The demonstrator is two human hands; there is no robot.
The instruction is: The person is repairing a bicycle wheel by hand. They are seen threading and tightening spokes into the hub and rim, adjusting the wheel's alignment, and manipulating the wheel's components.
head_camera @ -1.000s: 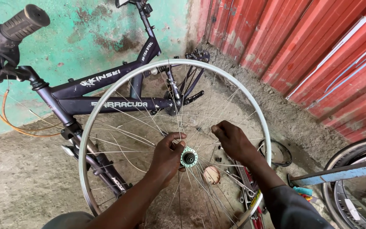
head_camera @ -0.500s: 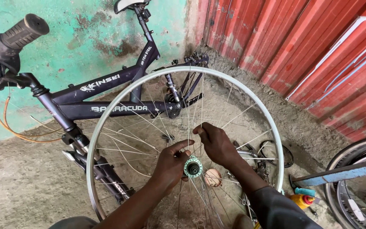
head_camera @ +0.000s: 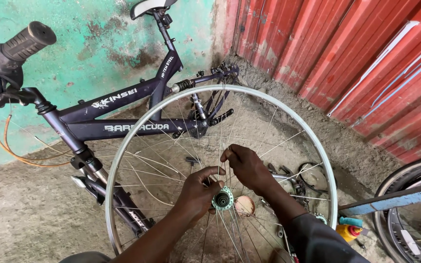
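Rough concrete floor [head_camera: 20,214], chipped green wall [head_camera: 88,44] on the left, red corrugated sheeting [head_camera: 347,53] on the right. Bare silver wheel rim [head_camera: 288,109] stands roughly upright at centre frame, no tyre, spokes [head_camera: 152,165] partly laced and several hanging loose. Hub [head_camera: 222,199] sits at the wheel's centre, low in the view. Left hand [head_camera: 198,192] comes in from bottom centre, forearm angled up and to the right, wrist bent, fingers curled round the left side of the hub; grip closed on it. Right hand [head_camera: 247,168] comes in from bottom right, dark sleeve at the forearm, hand arched just above the hub, thumb and fingertips pinched together near the inner ends of the spokes; grip looks closed on a spoke, but which one is held cannot be told. Both hands close together, nearly touching over the hub. Dark purple bicycle frame [head_camera: 123,122] leans against the green wall behind the rim, handlebar grip [head_camera: 28,41] at top left, saddle [head_camera: 149,6] at top edge. Small round cup-like part [head_camera: 244,205] lies on the floor just right of the hub, seen through the spokes. Yellow bottle with a red cap [head_camera: 349,230] stands at lower right, near a blue bar [head_camera: 395,200] and a second wheel [head_camera: 410,214] at the right edge.
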